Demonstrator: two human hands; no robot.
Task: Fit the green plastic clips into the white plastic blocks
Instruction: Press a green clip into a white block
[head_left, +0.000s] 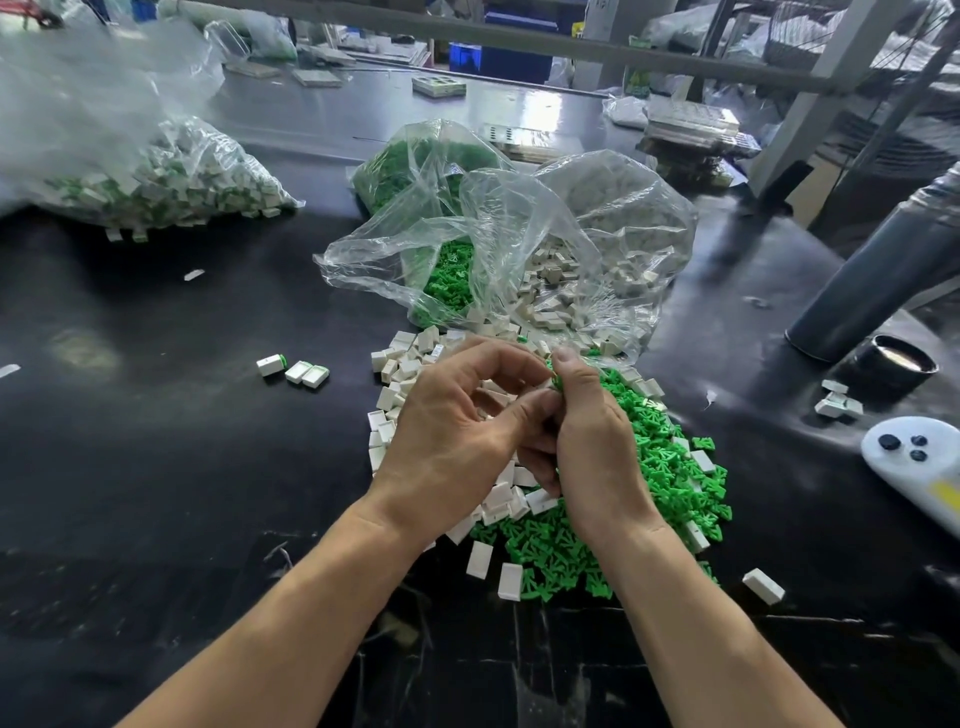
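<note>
Our bags (587, 223) hold blocks, clips; right hand (597, 441) pinches clip (557, 382) at fingertips, left hand (457, 436) curled beside (block hidden).

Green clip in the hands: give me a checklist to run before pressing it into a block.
1. Right hand pinches a green clip: ok.
2. Left hand holds a white block: cannot tell, fingers hide it.
3. Clip lined up with block opening: cannot tell.
4. Loose white blocks within reach: ok.
5. Loose green clips within reach: ok.
6. Finished pieces set apart to the left: ok.
</note>
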